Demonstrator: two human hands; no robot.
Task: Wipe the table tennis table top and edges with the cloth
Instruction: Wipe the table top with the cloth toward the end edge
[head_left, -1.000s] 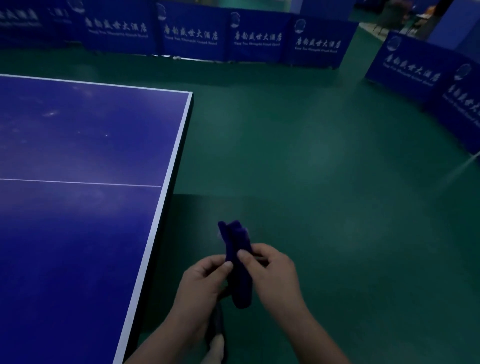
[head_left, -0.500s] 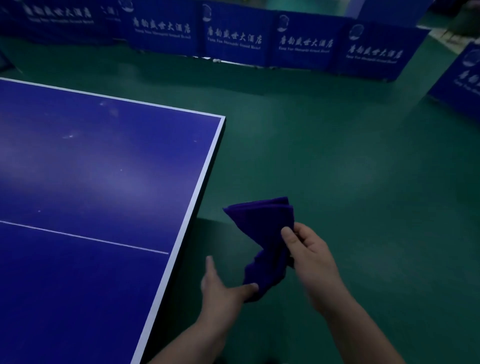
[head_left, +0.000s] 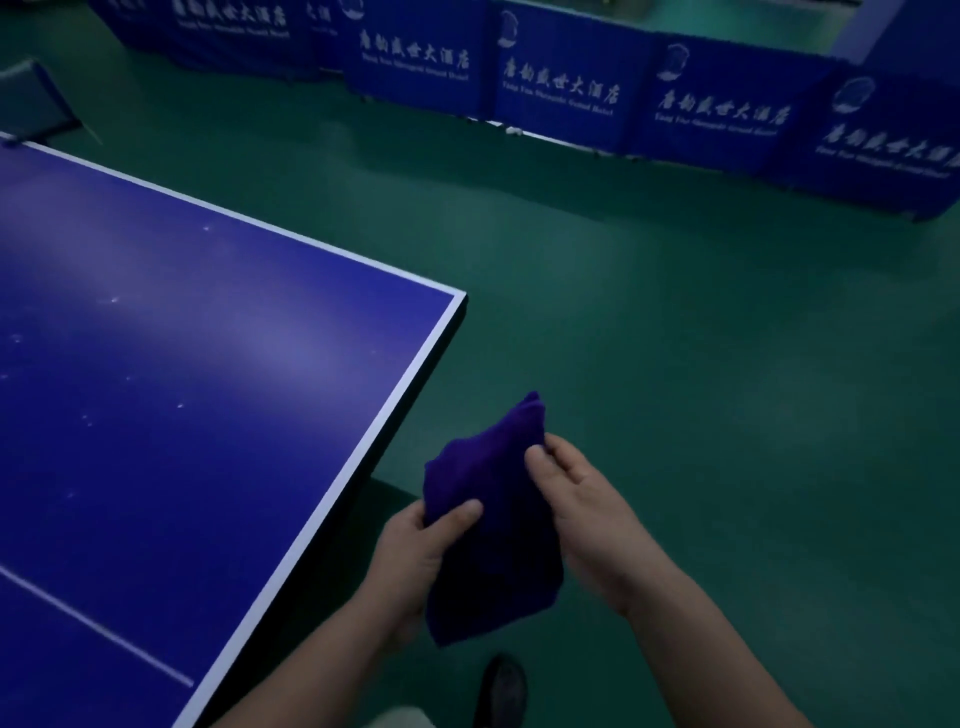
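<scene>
1. The table (head_left: 182, 415) fills the left of the view, a blue top with a white line along its border. Its near corner points toward the middle of the frame, and the long side edge (head_left: 332, 499) runs from that corner down and to the left, passing just beside the hands. Pale specks dot the top, so by my judgement wiping of this part is not yet begun.

2. The green floor (head_left: 675, 364) spreads to the right and behind, closed off by a row of blue barrier panels (head_left: 561, 78) well apart from the table. A dark shoe (head_left: 501, 686) shows at the bottom.

3. The cloth (head_left: 488, 525), dark purple and folded, hangs in the air over the floor, to the right of the side edge and not touching the table. Its long axis runs from a high tip at the upper right down to a loose lower end.

4. The left hand (head_left: 415, 561) grips the cloth's left side, thumb on top and fingers curled under. It is the hand nearer the table.

5. The right hand (head_left: 576, 499) pinches the upper right of the cloth between thumb and fingertips.

6. The table lies to the left of both hands, so the coming move likely carries the cloth leftward across the edge.
</scene>
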